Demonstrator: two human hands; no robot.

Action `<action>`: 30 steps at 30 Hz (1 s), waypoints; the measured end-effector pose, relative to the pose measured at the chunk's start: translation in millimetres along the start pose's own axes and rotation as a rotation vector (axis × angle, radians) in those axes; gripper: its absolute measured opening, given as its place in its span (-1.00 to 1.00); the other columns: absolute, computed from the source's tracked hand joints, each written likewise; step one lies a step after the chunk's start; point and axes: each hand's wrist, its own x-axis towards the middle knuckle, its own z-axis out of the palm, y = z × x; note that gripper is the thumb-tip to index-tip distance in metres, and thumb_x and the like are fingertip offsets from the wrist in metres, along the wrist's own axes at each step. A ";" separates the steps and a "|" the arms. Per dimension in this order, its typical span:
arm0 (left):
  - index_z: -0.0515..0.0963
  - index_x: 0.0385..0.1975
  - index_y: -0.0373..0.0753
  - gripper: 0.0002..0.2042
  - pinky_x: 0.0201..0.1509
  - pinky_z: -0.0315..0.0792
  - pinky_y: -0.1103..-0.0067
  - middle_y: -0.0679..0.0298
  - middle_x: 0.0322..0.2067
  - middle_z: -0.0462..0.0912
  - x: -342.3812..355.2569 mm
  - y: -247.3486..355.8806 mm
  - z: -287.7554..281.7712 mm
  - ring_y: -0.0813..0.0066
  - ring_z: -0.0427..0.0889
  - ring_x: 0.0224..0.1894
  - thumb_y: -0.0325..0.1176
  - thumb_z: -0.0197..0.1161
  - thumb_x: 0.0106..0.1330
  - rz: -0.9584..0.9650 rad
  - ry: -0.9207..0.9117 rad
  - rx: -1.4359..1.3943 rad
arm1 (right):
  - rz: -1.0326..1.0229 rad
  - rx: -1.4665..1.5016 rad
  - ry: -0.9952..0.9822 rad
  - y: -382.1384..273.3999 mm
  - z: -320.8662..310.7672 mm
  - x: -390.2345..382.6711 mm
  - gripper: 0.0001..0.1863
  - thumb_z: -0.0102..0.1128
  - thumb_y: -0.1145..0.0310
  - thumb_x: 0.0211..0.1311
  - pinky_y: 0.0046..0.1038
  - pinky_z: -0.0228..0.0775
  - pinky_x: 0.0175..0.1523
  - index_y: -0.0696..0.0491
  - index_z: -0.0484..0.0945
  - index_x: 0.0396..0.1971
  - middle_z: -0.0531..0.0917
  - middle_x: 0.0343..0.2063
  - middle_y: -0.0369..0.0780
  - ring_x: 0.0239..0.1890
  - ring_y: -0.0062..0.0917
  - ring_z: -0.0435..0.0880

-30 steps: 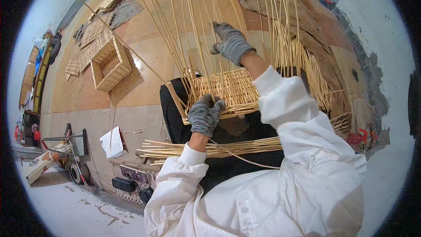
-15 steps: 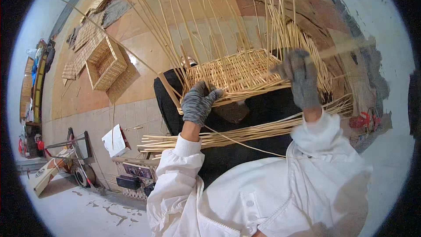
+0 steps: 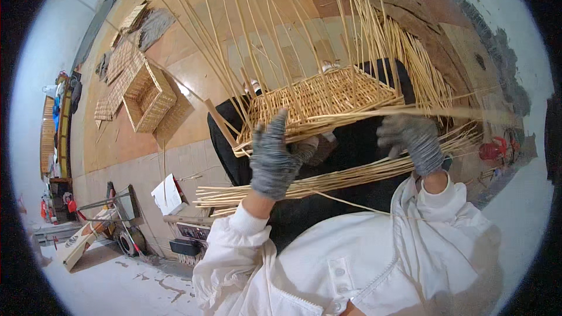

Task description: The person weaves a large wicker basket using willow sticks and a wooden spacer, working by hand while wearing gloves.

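Note:
A wicker basket (image 3: 328, 96) with a woven base and tall upright willow rods rests across my dark-clad lap. My left hand (image 3: 274, 161), in a grey knit glove, lies at its near left edge, fingers stretched up and thumb apart. Below the near right corner is my right hand (image 3: 411, 140), also gloved and slightly blurred. Its fingers are loosely bent, with a gap to the thumb and nothing visible between them. Just above it, a blurred willow rod (image 3: 468, 114) sticks out rightward from the basket's near edge. A wooden stick (image 3: 221, 122) stands at the left corner.
A bundle of willow rods (image 3: 351, 174) lies across my lap. More rods (image 3: 418, 64) are heaped at the right. A finished rectangular basket (image 3: 146, 99) sits on the floor at the left, beside woven panels (image 3: 120, 64). A wheeled metal frame (image 3: 120, 222) stands lower left.
My right hand has come down from above the basket's right corner to below its near edge. The left hand's fingers have straightened. The rod at right has swung lower.

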 end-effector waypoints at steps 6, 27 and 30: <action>0.32 0.11 -0.23 -0.36 -0.10 0.31 0.43 0.22 -0.34 0.50 -6.7 -54.4 39.7 0.27 0.48 -0.33 -0.39 0.27 -0.12 0.374 -0.134 0.511 | -1.147 -1.162 -0.120 12.9 54.0 41.2 -0.53 0.32 0.13 -0.16 -0.15 0.27 0.07 -0.06 0.52 -0.17 0.57 -0.32 -0.22 -0.20 -0.32 0.56; 0.37 0.08 -0.16 -0.35 -0.23 0.41 0.41 0.19 -0.32 0.58 0.2 -34.8 33.1 0.21 0.52 -0.36 -0.29 0.42 -0.13 0.344 -0.124 0.334 | -0.983 -1.168 -0.207 0.6 34.5 76.2 -0.89 0.24 0.33 -0.10 -0.42 0.43 -0.21 0.00 0.65 -0.52 0.64 -0.49 -0.26 -0.42 -0.42 0.59; 0.36 0.08 -0.17 -0.39 -0.17 0.38 0.41 0.18 -0.29 0.57 -0.3 -37.9 38.4 0.19 0.49 -0.34 -0.30 0.39 -0.06 0.253 -0.123 0.229 | -0.782 -0.823 -0.382 1.5 34.4 83.9 -0.85 0.26 0.32 -0.06 -0.43 0.43 -0.21 0.04 0.64 -0.46 0.65 -0.46 -0.26 -0.40 -0.41 0.60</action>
